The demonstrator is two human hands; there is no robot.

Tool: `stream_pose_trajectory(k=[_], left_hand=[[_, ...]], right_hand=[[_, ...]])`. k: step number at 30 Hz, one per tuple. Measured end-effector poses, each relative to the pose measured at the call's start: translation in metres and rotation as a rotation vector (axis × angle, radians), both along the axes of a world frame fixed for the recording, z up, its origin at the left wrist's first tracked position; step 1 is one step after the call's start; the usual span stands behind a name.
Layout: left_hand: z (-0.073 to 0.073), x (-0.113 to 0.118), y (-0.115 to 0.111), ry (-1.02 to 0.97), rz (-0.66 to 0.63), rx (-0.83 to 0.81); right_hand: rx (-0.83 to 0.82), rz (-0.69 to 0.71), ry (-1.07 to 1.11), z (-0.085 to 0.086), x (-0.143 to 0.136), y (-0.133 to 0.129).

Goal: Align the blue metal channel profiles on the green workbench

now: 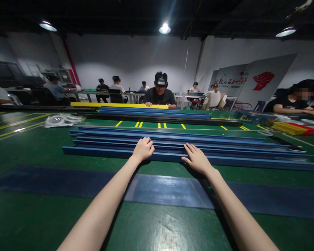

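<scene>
Several long blue channel rails (99, 152) lie side by side across the green table in front of me. My left hand (143, 149) is on the nearer rails, left of their middle, its fingers bent over and closed on a blue rail. To the right of it, my right hand (196, 158) rests across the same nearer rails, fingers stretched out and thumb apart. The undersides of both hands are hidden. Closer to me, a flat dark-blue strip (162, 191) lies across the table beneath my forearms.
Beyond the rails lie a long black bar (172, 121), more blue rails (146, 111) and a yellow bar (94, 104) touched by a person opposite. A clear plastic bag (62, 120) sits left. Yellow (288, 128) and red trays (307, 129) stand right, near another person.
</scene>
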State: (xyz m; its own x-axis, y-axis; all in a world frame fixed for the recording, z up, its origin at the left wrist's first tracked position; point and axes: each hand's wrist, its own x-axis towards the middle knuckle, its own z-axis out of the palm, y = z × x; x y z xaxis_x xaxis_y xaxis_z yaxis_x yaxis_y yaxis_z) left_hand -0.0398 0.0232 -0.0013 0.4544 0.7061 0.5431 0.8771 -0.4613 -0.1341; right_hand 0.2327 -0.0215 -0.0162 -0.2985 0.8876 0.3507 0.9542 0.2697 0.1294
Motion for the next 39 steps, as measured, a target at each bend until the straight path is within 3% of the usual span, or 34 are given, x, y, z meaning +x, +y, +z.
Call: stream_pose_trajectory(k=[7, 17, 23, 30, 39], left_hand=[[-0.004, -0.002, 0.013, -0.008, -0.02, 0.041], [-0.003, -0.006, 0.022, 0.003, -0.004, -0.005], [-0.003, -0.007, 0.022, -0.006, 0.0, -0.045], [-0.001, -0.006, 0.023, -0.016, -0.01, -0.064], [-0.005, -0.008, 0.037, -0.017, -0.023, -0.029]], right_hand=[[-0.1, 0.0, 0.003, -0.002, 0.0, 0.011], [-0.111, 0.032, 0.061, -0.001, -0.004, 0.015], [-0.125, -0.06, 0.134, 0.006, -0.011, 0.015], [-0.101, -0.021, 0.146, 0.018, -0.008, 0.039], [-0.077, -0.072, 0.109, 0.023, -0.015, 0.061]])
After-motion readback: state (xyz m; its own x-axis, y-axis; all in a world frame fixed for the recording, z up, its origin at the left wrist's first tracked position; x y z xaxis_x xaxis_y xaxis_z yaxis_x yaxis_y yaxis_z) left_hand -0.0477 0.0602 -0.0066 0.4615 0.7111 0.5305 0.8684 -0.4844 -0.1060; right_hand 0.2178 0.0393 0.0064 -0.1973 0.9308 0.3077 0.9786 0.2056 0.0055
